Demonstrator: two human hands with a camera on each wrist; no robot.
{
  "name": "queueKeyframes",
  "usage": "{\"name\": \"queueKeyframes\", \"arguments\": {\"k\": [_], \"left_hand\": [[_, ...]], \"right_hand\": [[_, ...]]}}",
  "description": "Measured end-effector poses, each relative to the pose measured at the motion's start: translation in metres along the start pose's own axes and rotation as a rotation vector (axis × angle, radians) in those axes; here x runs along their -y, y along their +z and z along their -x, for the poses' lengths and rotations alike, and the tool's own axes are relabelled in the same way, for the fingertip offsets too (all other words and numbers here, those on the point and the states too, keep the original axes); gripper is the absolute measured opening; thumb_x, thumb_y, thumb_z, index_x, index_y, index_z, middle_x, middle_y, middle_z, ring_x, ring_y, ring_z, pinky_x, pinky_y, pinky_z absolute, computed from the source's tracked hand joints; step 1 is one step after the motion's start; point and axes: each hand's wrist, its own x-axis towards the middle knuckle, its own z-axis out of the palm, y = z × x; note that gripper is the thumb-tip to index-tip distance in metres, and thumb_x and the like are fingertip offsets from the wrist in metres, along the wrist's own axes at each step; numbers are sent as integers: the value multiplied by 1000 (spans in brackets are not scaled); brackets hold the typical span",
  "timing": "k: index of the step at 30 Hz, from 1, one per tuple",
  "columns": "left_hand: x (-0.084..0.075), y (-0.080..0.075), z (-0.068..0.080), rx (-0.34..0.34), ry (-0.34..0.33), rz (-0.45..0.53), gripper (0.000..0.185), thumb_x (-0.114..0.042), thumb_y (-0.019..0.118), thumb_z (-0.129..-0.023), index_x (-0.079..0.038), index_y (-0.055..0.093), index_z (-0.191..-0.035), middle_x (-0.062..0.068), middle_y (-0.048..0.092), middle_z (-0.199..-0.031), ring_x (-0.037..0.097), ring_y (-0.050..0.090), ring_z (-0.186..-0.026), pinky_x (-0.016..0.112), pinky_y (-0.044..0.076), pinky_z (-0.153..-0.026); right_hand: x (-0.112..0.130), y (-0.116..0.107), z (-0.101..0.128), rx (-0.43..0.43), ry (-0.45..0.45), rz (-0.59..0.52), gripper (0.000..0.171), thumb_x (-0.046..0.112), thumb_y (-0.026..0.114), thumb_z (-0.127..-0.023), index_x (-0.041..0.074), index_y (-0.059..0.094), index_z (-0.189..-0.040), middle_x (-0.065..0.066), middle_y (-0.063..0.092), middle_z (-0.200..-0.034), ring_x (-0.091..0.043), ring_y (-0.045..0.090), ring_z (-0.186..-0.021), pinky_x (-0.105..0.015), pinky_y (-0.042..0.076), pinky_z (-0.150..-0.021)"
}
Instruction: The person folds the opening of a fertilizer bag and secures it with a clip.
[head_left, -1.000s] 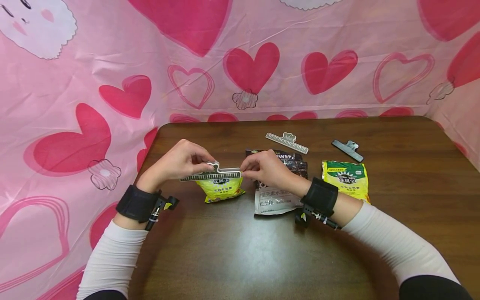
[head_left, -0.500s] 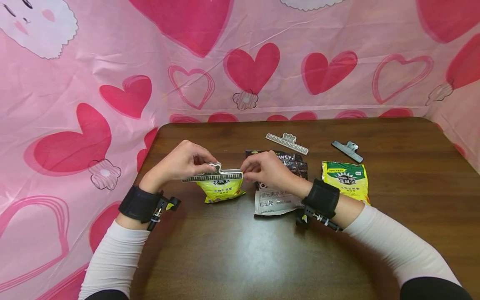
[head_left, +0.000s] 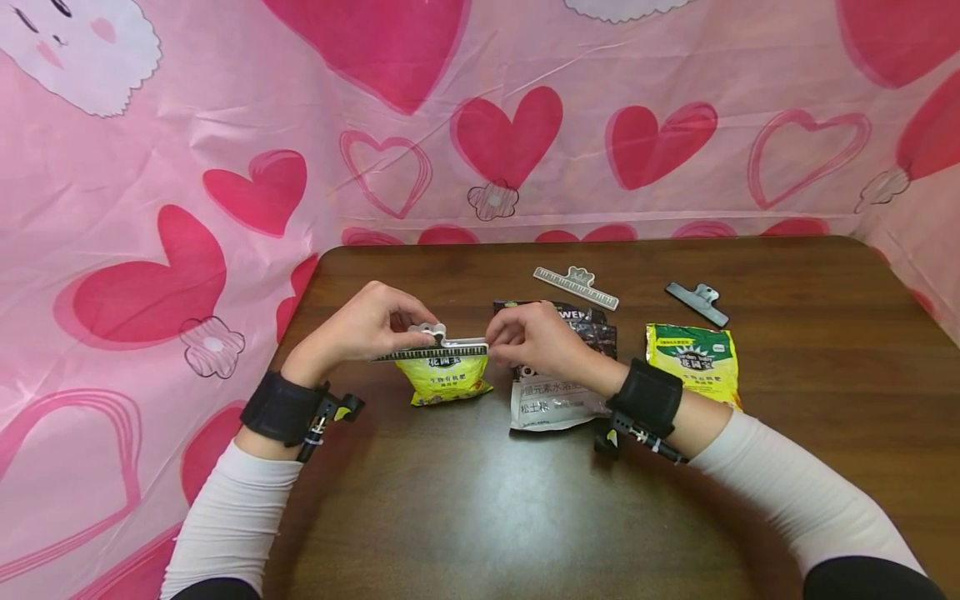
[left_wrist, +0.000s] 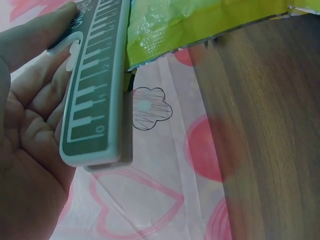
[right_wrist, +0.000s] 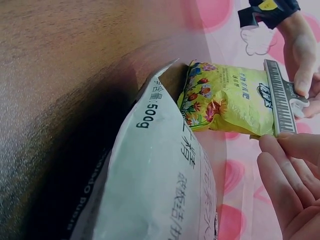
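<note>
Both hands up over the near-left part of the brown table [head_left: 675,500], working one item between them. My left hand [head_left: 360,327] pinches the handle end of the ruler-marked bag clip [head_left: 438,348], thumb and fingers curled round it; the left wrist view shows the clip lying across the palm with the printed scale facing the camera. My right hand [head_left: 536,337] has its fingertips closed on the clip's other end, a light pinch as far as I can tell. The clip sits along the top edge of the small yellow bag [head_left: 444,379], which hangs below it with its bottom resting on the table, just left of the grey-and-black bag [head_left: 555,392]. The clip's long axis runs left to right across my view, nearly level, slightly lower at the left end; the bag points mouth up, base down. Risks as I judge them: the clip may bite only part of the bag mouth, since the foil looks bunched under it, and then slide off sideways; an uneven squeeze could skew it; letting go on one side could tip the bag toward its neighbour. A second yellow bag [head_left: 693,358] and two spare clips [head_left: 576,286] lie further back and right.
</note>
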Motion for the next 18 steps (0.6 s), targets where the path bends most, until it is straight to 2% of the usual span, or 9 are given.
{"name": "queueKeyframes", "arguments": {"k": [10, 14, 18], "left_hand": [[1, 2, 2, 13, -45, 47, 26, -23, 83, -81, -14, 77, -105, 0, 76, -97, 12, 66, -78, 31, 59, -74], [3, 2, 4, 26, -36, 88, 28, -22, 82, -82, -14, 75, -108, 0, 76, -100, 12, 68, -83, 32, 60, -76], [4, 4, 5, 46, -21, 120, 28, -23, 82, -82, -16, 73, -108, -2, 75, -100, 11, 68, -83, 31, 60, -75]], "right_hand": [[-3, 2, 0, -30, -7, 8, 10, 4, 76, -84, 8, 71, -90, -7, 77, -83, -11, 71, -68, -27, 57, -62], [-5, 2, 0, -34, -3, 13, 15, 4, 76, -84, 7, 70, -97, -8, 77, -86, -12, 73, -74, -25, 58, -65], [-6, 2, -1, -31, -9, 79, 17, 7, 76, -85, 7, 73, -102, -5, 77, -86, -10, 71, -75, -24, 56, -66]]}}
